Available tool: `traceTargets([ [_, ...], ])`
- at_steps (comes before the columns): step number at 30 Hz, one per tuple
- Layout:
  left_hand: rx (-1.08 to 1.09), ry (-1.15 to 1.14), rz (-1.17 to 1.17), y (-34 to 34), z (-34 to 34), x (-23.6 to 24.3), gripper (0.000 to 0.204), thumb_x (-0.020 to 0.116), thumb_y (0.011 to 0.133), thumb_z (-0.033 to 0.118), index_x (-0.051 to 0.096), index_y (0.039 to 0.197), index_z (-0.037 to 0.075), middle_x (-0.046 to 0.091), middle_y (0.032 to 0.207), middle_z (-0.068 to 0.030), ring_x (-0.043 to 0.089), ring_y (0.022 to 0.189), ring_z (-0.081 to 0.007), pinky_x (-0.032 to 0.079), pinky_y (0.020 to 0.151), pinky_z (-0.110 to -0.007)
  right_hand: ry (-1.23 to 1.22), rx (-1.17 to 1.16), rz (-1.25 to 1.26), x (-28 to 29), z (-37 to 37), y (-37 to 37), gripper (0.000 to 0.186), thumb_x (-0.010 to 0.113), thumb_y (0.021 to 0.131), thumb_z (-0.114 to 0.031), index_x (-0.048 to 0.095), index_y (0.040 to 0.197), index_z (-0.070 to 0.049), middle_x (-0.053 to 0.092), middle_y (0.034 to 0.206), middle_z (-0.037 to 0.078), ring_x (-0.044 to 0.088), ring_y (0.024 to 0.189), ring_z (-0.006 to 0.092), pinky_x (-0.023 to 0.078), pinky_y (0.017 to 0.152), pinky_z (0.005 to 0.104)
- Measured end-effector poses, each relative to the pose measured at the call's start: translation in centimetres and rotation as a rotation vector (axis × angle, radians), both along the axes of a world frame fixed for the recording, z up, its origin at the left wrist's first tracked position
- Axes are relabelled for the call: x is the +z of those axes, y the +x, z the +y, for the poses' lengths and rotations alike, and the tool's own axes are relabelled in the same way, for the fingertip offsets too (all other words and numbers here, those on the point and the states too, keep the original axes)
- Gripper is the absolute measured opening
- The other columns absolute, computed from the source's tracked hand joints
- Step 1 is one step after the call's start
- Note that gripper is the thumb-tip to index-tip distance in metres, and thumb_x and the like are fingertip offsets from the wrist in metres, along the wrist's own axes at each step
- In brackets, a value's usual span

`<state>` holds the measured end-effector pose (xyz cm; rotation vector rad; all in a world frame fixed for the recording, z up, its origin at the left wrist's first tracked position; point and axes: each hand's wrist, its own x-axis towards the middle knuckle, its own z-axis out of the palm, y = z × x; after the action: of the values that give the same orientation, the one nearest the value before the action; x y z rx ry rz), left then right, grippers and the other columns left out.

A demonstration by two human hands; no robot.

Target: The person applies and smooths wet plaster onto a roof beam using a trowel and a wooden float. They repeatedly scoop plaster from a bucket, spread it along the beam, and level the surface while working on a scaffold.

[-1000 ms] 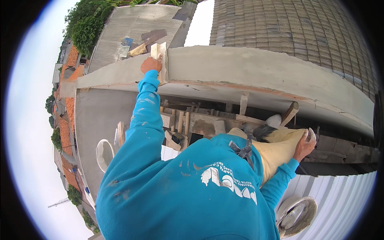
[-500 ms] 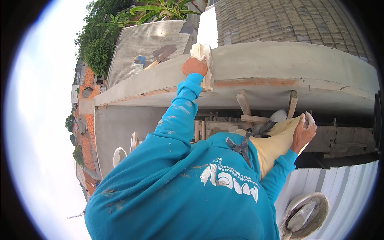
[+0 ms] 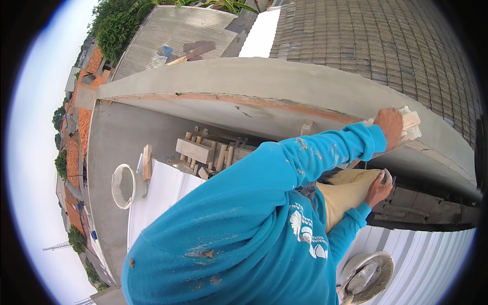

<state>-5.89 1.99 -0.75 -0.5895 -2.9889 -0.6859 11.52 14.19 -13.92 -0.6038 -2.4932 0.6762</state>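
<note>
A: Where is the tool, and how do the hands stand?
B: Your wooden float (image 3: 410, 122), crusted pale, is at the right of the scene, at the long grey ledge (image 3: 229, 76); whether its whole face bears on the ledge cannot be seen. Your left hand (image 3: 389, 127) is closed round it, the arm reaching across your body. Your right hand (image 3: 378, 189) rests at the knee of your yellow trousers (image 3: 348, 198), fingers loosely bent, no tool visible in it.
A: How far along is the work?
B: Judged well advanced on the broad upper face: the grey coat looks mostly even from the left end to the float. Outstanding, by appearance: the near edge, where a reddish-brown strip (image 3: 305, 109) shows bare and ragged. Whether the coat is wet or set cannot be told.
A: And the surroundings?
B: Near right, a mortar bucket (image 3: 389, 272) with a trowel-like tool (image 3: 364, 277) in it, beside ribbed white sheeting (image 3: 422, 254). At left, a pale bucket (image 3: 139, 187); to its right, a grey block (image 3: 194, 150) among round poles (image 3: 221, 157). Far right, a tiled roof (image 3: 366, 40).
</note>
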Motion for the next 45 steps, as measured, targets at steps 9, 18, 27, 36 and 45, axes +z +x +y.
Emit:
traceTargets([
  [9,0.908,-0.493,0.191,-5.0,-46.4,1.4,0.062,0.058,0.085,0.061,0.068,0.090,-0.001,0.070,0.087,-0.0198,0.069,0.086,-0.0345,0.055,0.075,-0.045,0.013,-0.012,-0.049,0.1,-0.2,-0.4,0.029,0.058,0.092,-0.032,0.070,0.107,-0.009,0.068,0.104,0.012,0.062,0.096,0.0311,0.048,0.085,0.0418],
  [18,1.121,-0.679,-0.269,-1.3,-64.2,-5.0,0.080,0.038,0.088,0.072,0.071,0.107,0.002,0.068,0.109,-0.0195,0.065,0.104,-0.0363,0.050,0.088,-0.046,-0.013,-0.055,-0.084,0.7,-0.4,-0.6,0.024,0.060,0.091,-0.029,0.070,0.104,-0.011,0.069,0.101,0.008,0.061,0.091,0.0296,0.048,0.082,0.0422],
  [27,0.890,-0.532,-0.105,-4.3,-36.9,-3.5,0.058,0.058,0.084,0.058,0.073,0.090,0.002,0.071,0.094,-0.0197,0.069,0.091,-0.0369,0.054,0.079,-0.043,0.016,-0.021,-0.031,0.5,-0.7,-2.0,0.022,0.063,0.089,-0.031,0.071,0.100,-0.015,0.069,0.100,0.002,0.060,0.092,0.0252,0.045,0.084,0.0400],
  [36,0.608,-0.359,-0.117,-4.9,-16.1,-2.0,0.057,0.062,0.083,0.055,0.072,0.094,-0.001,0.071,0.094,-0.0183,0.068,0.090,-0.0356,0.053,0.080,-0.043,-0.068,-0.075,0.014,0.9,-0.7,-1.5,0.022,0.063,0.088,-0.031,0.071,0.100,-0.014,0.069,0.098,0.003,0.059,0.092,0.0245,0.044,0.085,0.0398],
  [45,0.006,-0.035,-0.063,-4.0,9.0,-3.6,0.043,0.068,0.080,0.046,0.072,0.085,0.004,0.070,0.086,-0.0125,0.069,0.083,-0.0297,0.054,0.071,-0.037,-0.088,-0.044,0.111,0.6,-1.3,-1.7,0.022,0.064,0.086,-0.024,0.070,0.097,-0.007,0.069,0.098,0.012,0.063,0.090,0.0315,0.049,0.082,0.0419],
])
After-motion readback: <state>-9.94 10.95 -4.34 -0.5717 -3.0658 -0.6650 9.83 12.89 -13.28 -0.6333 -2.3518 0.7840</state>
